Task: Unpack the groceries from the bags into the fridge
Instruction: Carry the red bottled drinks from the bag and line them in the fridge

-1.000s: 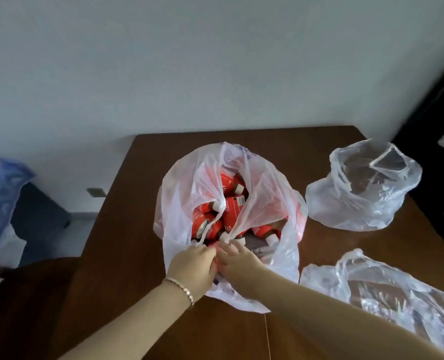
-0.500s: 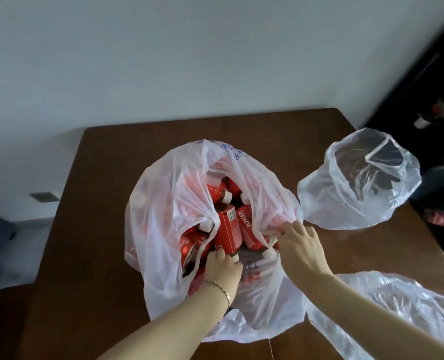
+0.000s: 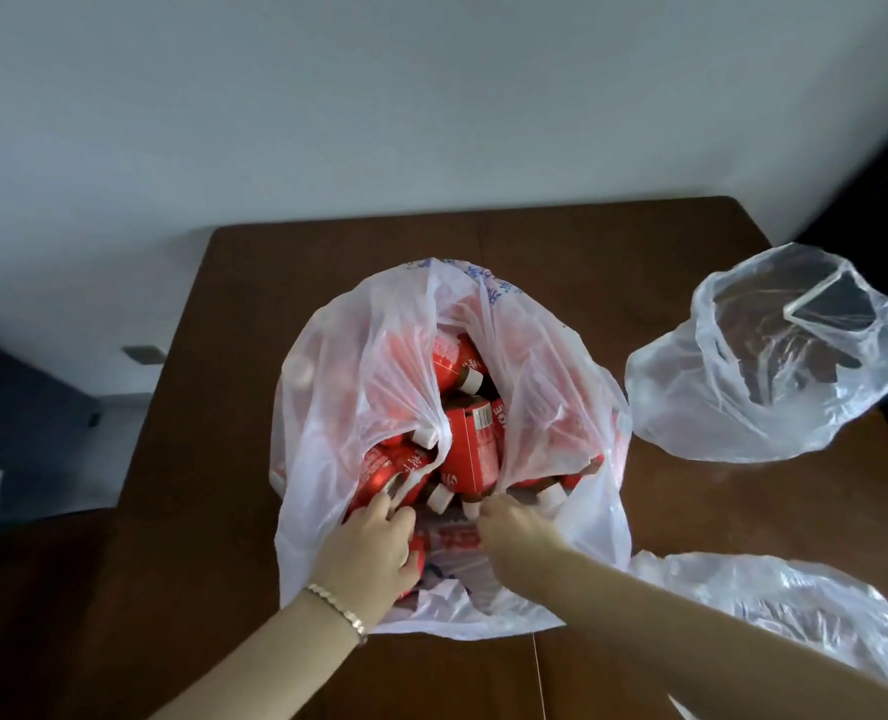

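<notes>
Home setting, likely a dining corner: dark brown wooden table [image 3: 286, 407] standing against plain white wall [image 3: 379, 96], thin translucent plastic shopping bags [image 3: 774, 356] sitting on it.

Plastic bag [image 3: 338, 407]: translucent white, mouth open, upright on table; red-labelled bottles [image 3: 470, 449], white caps, heaped inside

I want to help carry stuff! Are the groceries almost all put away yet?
Partly, perhaps. Two clear bags on the table look emptied. Both hands, left hand and right hand, are at the mouth of the white bag, full of red bottles. Those remain; no fridge shows.
</notes>
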A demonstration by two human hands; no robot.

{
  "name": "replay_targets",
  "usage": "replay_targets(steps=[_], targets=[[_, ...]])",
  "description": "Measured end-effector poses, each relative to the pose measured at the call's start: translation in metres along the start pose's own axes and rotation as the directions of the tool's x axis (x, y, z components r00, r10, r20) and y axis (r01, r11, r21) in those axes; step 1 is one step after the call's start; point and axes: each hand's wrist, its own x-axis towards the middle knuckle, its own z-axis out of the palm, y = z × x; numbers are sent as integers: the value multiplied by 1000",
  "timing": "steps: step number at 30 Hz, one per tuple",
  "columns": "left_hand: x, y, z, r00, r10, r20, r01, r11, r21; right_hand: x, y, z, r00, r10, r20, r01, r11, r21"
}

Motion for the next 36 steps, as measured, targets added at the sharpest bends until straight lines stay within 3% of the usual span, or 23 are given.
replay_targets(steps=[2, 4, 6, 8, 13, 16, 19, 22, 28, 30, 33, 36], targets=[[-4, -3, 2, 1000, -24, -16, 24, 999, -25, 17, -7, 10, 917, 385, 103, -398, 874, 279], [-7, -5, 4, 999, -41, -31, 40, 998, -45, 29, -12, 20, 821, 556, 133, -531, 657, 535], [-10, -6, 4, 998, -53, -45, 51, 997, -51, 38, -12, 24, 744, 653, 140, -569, 512, 643], [-12, -7, 5, 996, -66, -58, 62, 996, -70, 39, -10, 26, 719, 685, 116, -565, 479, 672], [-17, -7, 8, 990, -113, -86, 103, 988, -112, 11, -12, 17, 785, 617, 52, -382, 417, 825], [-18, -5, 11, 989, -114, -97, 100, 986, -131, -17, -10, -4, 802, 594, -60, -319, 512, 798], [-16, 1, 13, 992, -90, -84, 75, 983, -169, -44, -6, -20, 840, 533, -103, -411, 747, 522], [-11, 12, 15, 995, -69, -71, 53, 977, -206, -57, -12, -25, 890, 444, -107, -398, 868, 298], [-8, 36, 22, 994, -103, -35, 92, 967, -237, -50, -16, -27, 921, 355, -161, -344, 935, 89], [-8, 35, 21, 993, -115, -12, 107, 951, -289, -47, -14, -22, 919, 348, -186, -333, 937, 105], [-13, 26, 18, 986, -166, 30, 162, 885, -436, -46, -13, -15, 909, 299, -289, -274, 953, 126], [-19, 19, 13, 968, -243, 58, 233, 793, -562, -44, -13, -5, 920, 184, -347, -192, 981, 12]])
